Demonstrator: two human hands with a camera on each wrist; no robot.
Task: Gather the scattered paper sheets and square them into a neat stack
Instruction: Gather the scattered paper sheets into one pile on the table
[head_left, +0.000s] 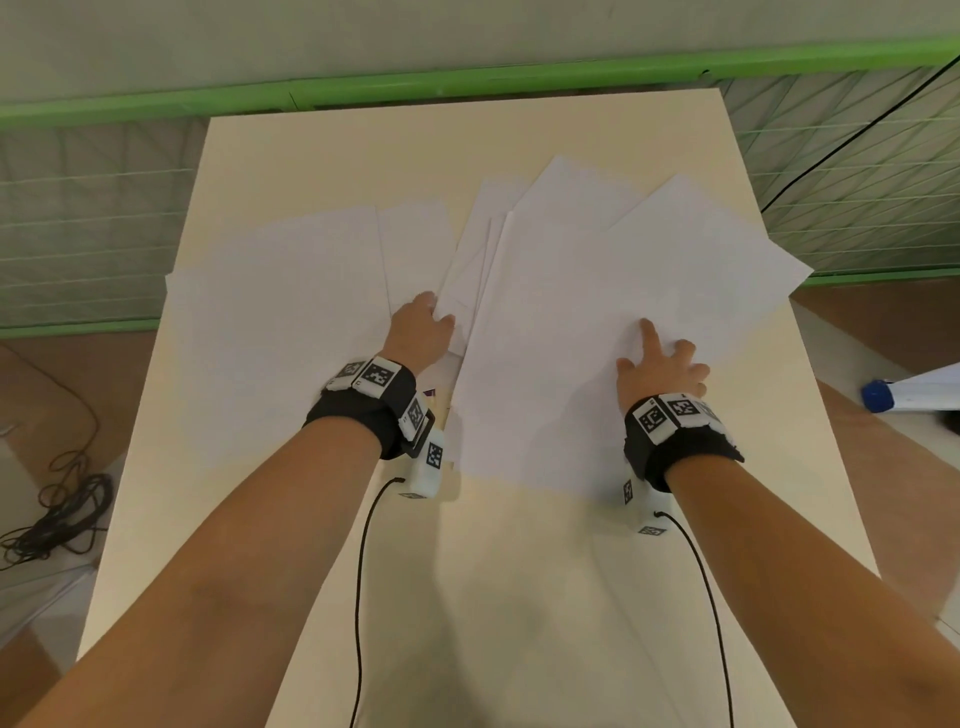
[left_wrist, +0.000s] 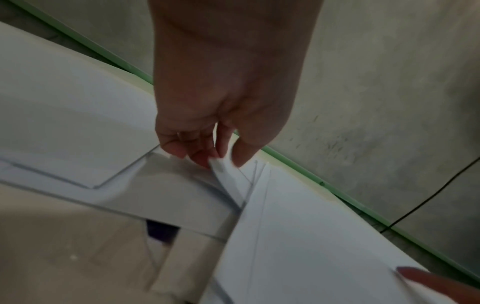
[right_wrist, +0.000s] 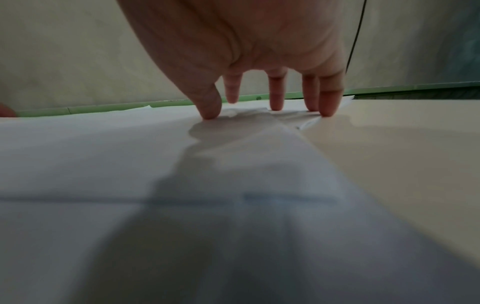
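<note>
My left hand (head_left: 418, 332) pinches a sheet corner (left_wrist: 217, 164); my right hand (head_left: 658, 364) presses spread fingertips (right_wrist: 210, 112) on the sheets (head_left: 597, 322). I should slide them gently inward across the surface (head_left: 519, 571).

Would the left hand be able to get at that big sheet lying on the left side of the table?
Probably yes. The left hand is pinching a sheet corner in the middle, and the big sheet lies flat right beside it with nothing on top.

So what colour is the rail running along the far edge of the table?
Bright green. The rail shows best in the head view, behind the table.
</note>
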